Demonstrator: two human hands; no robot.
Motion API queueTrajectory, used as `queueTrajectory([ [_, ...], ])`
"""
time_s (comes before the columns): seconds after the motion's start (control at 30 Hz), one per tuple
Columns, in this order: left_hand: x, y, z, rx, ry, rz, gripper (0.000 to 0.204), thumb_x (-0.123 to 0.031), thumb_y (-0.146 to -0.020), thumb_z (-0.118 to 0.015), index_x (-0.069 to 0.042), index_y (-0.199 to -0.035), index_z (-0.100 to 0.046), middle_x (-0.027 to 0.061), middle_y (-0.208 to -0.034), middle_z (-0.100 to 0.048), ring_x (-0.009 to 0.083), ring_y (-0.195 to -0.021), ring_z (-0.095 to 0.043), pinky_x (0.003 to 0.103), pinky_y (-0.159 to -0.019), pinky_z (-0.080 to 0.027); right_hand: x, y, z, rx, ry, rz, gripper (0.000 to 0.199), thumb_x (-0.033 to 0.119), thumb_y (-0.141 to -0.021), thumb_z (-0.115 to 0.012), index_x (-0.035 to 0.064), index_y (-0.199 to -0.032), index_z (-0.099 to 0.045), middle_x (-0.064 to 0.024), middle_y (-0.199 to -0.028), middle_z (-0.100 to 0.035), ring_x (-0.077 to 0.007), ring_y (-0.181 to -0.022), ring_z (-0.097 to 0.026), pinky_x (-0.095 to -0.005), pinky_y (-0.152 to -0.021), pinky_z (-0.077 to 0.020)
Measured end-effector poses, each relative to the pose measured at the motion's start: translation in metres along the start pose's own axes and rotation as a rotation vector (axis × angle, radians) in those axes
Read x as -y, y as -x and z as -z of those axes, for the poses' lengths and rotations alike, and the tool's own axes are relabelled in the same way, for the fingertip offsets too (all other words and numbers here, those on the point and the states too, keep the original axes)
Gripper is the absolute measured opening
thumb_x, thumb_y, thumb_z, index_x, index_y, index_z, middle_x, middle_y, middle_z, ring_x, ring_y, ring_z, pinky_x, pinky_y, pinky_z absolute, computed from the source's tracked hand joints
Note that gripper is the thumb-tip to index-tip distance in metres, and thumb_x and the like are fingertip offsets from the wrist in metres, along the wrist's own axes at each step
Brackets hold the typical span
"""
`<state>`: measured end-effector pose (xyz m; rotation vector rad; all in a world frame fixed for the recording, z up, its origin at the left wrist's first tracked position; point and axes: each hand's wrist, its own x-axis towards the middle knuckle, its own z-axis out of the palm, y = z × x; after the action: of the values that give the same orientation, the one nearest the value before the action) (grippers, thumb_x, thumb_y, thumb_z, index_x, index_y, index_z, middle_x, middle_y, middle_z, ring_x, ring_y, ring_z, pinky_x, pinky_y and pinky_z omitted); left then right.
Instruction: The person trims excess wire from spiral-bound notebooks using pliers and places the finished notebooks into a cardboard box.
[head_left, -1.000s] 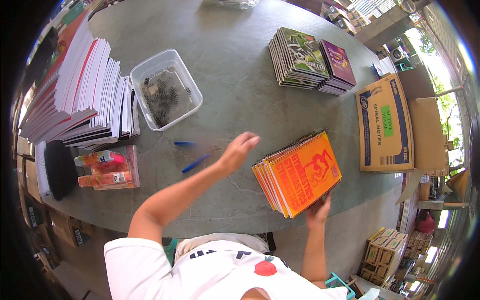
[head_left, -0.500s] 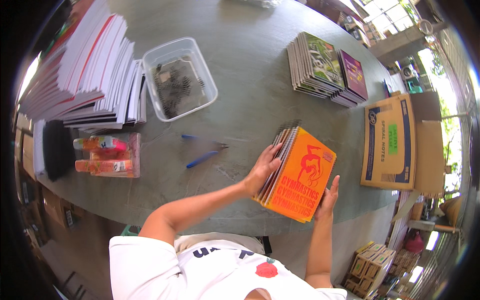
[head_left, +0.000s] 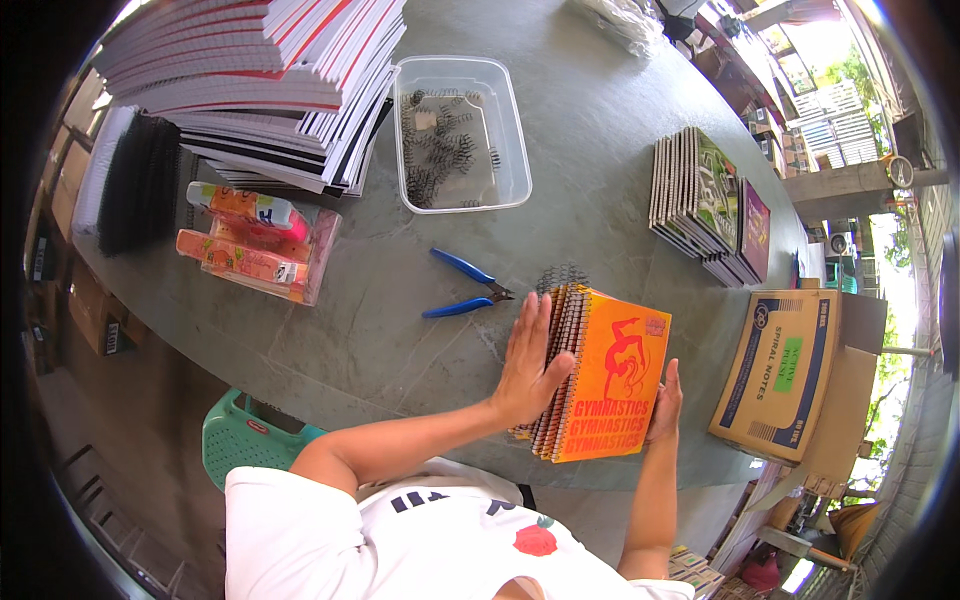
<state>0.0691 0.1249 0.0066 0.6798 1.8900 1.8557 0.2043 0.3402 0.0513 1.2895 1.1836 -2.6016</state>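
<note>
Near the tabletop's [head_left: 590, 150] front edge, a stack of orange notebooks [head_left: 618, 380] is held between both hands; whether it rests or is lifted, I cannot tell. The left hand [head_left: 530, 368] lies flat along the coiled spines, fingers straight; the right hand [head_left: 665, 405] is at the opposite side, its hold partly hidden. The stack looks fairly heavy, each book bendy, the glossy covers likely slippery and the coils easily bent. Pressing squarely on both sides should suit it better than pinching one cover. Just beyond the left fingertips, blue-handled pliers [head_left: 465, 265] lie open, tips toward the stack, the closest obstacle. A cardboard box [head_left: 775, 375] limits room rightward. Farther off are a clear tub [head_left: 490, 110] of black coils [head_left: 440, 150] and green-covered notebooks [head_left: 710, 195].
</note>
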Motion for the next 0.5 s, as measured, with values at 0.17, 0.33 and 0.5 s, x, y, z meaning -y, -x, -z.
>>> queueTrajectory([
  [0.17, -0.009, -0.013, -0.022, 0.018, -0.099, -0.025, 0.086, -0.064, -0.087, -0.025, -0.002, -0.142, -0.002, 0.0233, -0.147, -0.003, 0.0342, -0.137, -0.001, 0.045, -0.109, 0.000, -0.001, 0.001, -0.026, -0.063, 0.005, 0.094, 0.062, 0.054, -0.090, -0.036, 0.0023, -0.122, -0.047, -0.0119, -0.117, -0.055, -0.0222, -0.102, -0.056, -0.0358, -0.081, -0.0503],
  [0.33, -0.006, -0.024, -0.018, 0.074, -0.097, -0.089, 0.082, -0.062, -0.088, -0.025, -0.004, -0.143, -0.006, 0.0219, -0.147, -0.007, 0.0341, -0.137, -0.003, 0.047, -0.109, -0.003, -0.007, 0.002, -0.030, -0.019, 0.016, 0.150, 0.060, 0.053, -0.091, -0.036, 0.0041, -0.125, -0.044, -0.0122, -0.121, -0.053, -0.0232, -0.106, -0.055, -0.0371, -0.086, -0.0476],
  [0.5, -0.011, -0.055, 0.085, 0.490, -0.783, -0.249, 0.067, -0.050, -0.084, -0.051, -0.008, -0.134, -0.036, 0.0225, -0.140, -0.027, 0.0370, -0.133, -0.020, 0.050, -0.109, -0.011, 0.042, 0.001, -0.005, -0.256, 0.516, 0.327, 0.061, 0.049, -0.091, -0.039, 0.0057, -0.133, -0.038, -0.0121, -0.132, -0.043, -0.0248, -0.122, -0.041, -0.0367, -0.101, -0.0327],
])
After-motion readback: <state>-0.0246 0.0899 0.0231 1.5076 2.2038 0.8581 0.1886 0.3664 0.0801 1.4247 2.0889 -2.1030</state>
